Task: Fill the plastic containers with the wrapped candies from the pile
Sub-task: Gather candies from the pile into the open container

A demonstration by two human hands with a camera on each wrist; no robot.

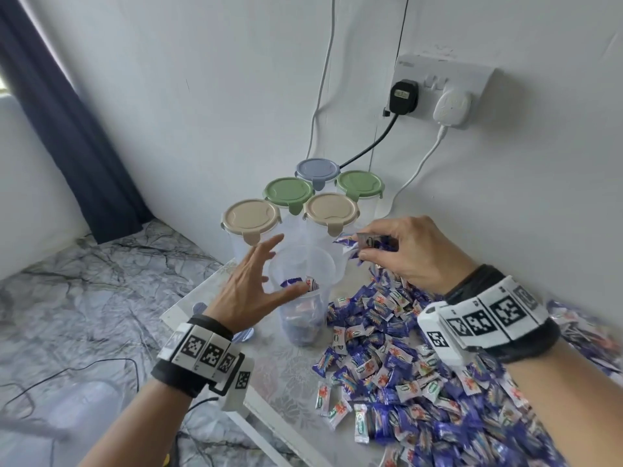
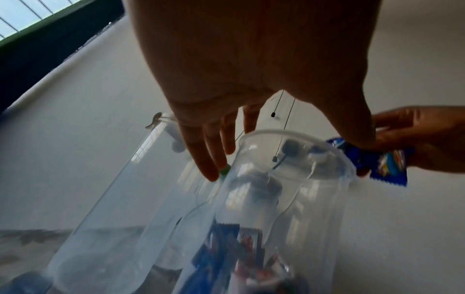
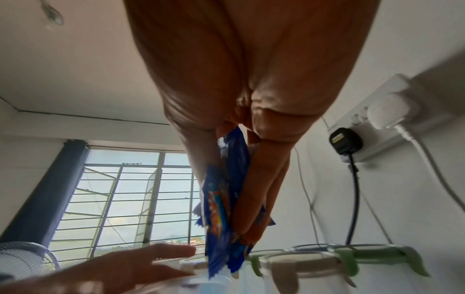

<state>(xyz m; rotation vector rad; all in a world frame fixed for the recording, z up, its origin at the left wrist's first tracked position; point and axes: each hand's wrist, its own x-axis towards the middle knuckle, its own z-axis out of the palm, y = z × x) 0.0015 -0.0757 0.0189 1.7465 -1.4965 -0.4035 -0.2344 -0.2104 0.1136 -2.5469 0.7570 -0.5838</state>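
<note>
five lidded containers (image 1: 332,210), one open container (image 1: 305,298).

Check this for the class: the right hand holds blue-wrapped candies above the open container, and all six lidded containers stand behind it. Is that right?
One slip: the head view shows five lidded containers, not six, behind the open container. The rest stands: the right hand holds blue-wrapped candies above it.

Right hand (image 3: 241,99): pinches blue wrapped candies (image 3: 221,199).
Left hand (image 3: 120,268): fingers straight, below.
Containers: green-lidded container (image 3: 372,256) behind.
</note>
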